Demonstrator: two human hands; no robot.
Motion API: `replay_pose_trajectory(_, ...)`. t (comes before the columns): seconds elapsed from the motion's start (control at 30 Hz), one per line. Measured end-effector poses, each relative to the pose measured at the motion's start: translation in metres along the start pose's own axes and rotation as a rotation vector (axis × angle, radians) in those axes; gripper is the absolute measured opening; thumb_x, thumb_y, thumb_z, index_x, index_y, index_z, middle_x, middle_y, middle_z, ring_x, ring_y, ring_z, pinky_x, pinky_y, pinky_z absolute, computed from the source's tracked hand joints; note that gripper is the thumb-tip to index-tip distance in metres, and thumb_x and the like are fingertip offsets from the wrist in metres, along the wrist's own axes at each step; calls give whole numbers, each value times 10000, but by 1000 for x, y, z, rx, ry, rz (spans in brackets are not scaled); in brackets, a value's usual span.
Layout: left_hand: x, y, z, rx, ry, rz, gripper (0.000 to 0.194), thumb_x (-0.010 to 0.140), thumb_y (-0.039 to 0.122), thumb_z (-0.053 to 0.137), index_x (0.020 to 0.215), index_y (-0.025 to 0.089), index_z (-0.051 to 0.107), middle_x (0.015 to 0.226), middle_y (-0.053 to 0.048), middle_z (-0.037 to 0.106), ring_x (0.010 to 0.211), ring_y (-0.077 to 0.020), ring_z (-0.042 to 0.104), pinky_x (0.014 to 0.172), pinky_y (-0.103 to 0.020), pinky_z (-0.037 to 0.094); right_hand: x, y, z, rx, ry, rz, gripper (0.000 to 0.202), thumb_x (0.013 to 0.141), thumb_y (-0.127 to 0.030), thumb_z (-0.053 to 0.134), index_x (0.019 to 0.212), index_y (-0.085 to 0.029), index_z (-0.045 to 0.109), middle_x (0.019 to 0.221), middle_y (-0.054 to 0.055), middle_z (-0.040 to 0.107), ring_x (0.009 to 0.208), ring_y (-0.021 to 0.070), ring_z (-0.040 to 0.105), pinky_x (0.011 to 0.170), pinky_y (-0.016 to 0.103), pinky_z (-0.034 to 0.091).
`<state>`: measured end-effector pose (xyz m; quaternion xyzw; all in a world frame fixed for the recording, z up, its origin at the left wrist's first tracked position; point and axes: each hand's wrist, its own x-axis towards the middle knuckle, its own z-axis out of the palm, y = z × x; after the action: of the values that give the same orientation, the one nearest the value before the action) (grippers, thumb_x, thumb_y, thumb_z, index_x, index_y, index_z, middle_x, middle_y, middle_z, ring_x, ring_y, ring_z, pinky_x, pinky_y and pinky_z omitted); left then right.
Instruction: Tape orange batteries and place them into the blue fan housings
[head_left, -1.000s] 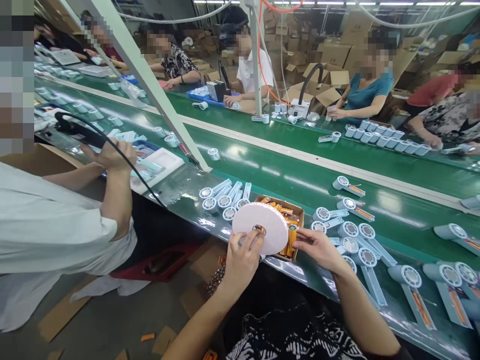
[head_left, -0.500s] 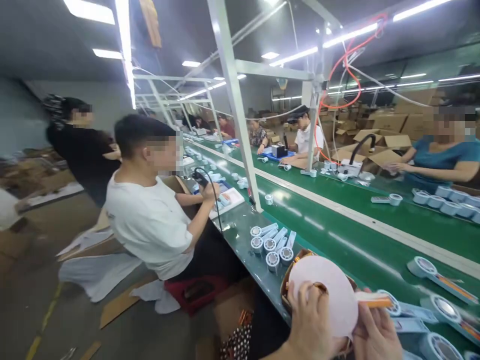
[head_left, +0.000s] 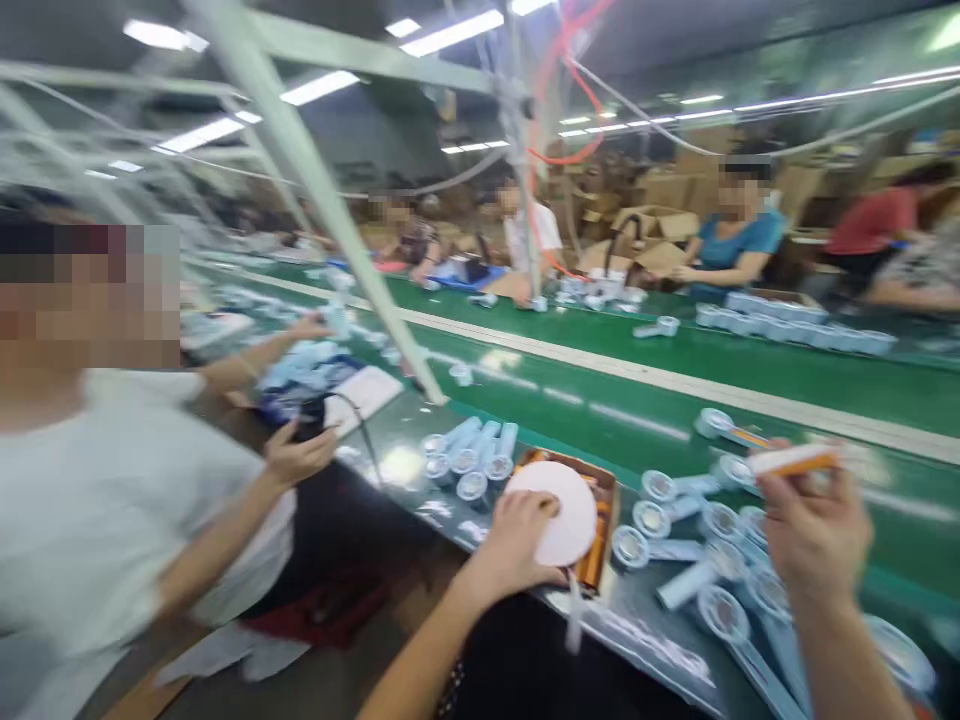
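Observation:
My left hand [head_left: 517,540] grips a white roll [head_left: 562,505], which looks like a roll of tape, by its core and edge. A narrow white strip [head_left: 574,610] hangs from the roll's lower side. In my right hand [head_left: 814,530] is an orange battery-like stick [head_left: 799,462] with a white strip along its top, pinched between thumb and fingers. Behind the roll stands a cardboard box [head_left: 613,500] with several orange sticks [head_left: 598,545] in it. Between my hands lie several light-blue handle parts with round heads [head_left: 679,550].
More light-blue parts [head_left: 472,460] stand left of the box. Beyond runs a green conveyor belt [head_left: 570,410] with a white divider. A slanted white post [head_left: 330,200] rises from the bench. A co-worker [head_left: 135,500] sits close on the left; other people work across the belt.
The view has swung right. My right hand has moved away from the roll to the right with the orange stick; my left hand keeps the roll. A white strip now hangs from it.

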<state>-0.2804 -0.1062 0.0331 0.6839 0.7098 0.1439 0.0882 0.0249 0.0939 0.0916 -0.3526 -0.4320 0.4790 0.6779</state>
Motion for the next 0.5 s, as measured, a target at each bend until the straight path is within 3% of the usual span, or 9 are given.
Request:
replay_pose_trajectory(0.1, 38, 4, -14, 4, 14, 145, 684, 848, 655, 762, 1378, 246, 622, 1396, -117, 641, 1318, -340, 551, 1169, -525, 413, -22, 18, -20, -45, -31, 108, 1010, 611, -382, 1010, 1506, -249, 560, 1187, 122, 797, 1018, 269, 781, 963, 462, 611)
replay_pose_trajectory(0.2, 96, 42, -9, 48, -159, 315, 435, 1030, 494, 572, 1401, 271, 612, 1383, -70, 661, 1307, -277, 577, 1154, -462, 447, -29, 35, -28, -56, -15, 138, 973, 629, -347, 1000, 1493, -225, 571, 1148, 122, 811, 1007, 265, 786, 913, 423, 631)
replay_pose_trajectory(0.27, 140, 74, 3, 105, -264, 358, 399, 1068, 439, 485, 1416, 285, 603, 1429, -68, 636, 1309, -277, 586, 1114, -460, 488, -27, 38, -32, -47, 2, 136, 922, 644, -366, 992, 1463, -217, 596, 1126, 118, 817, 987, 263, 788, 880, 413, 642)
replay_pose_trajectory(0.37, 199, 115, 30, 174, -356, 365, 434, 1055, 491, 463, 1381, 267, 642, 1457, -126, 618, 1268, -345, 626, 990, -500, 565, -28, 31, -44, -63, 9, 144, 833, 677, -418, 969, 1406, -198, 633, 1123, 118, 819, 976, 275, 787, 878, 429, 645)
replay_pose_trajectory(0.43, 225, 132, 44, 222, -428, 354, 441, 1041, 495, 472, 1313, 226, 692, 1331, -173, 692, 1166, -360, 690, 896, -492, 600, -33, 26, -60, -152, 31, 164, 795, 679, -433, 967, 1370, -194, 655, 1089, 103, 826, 966, 291, 787, 874, 432, 647)
replay_pose_trajectory(0.5, 241, 141, 53, 261, -505, 354, 364, 1019, 398, 513, 1220, 195, 738, 1152, -184, 758, 1041, -331, 744, 823, -441, 617, -34, 31, -76, -296, 38, 177, 710, 705, -457, 953, 1316, -214, 686, 1021, 79, 828, 928, 303, 782, 821, 415, 656)
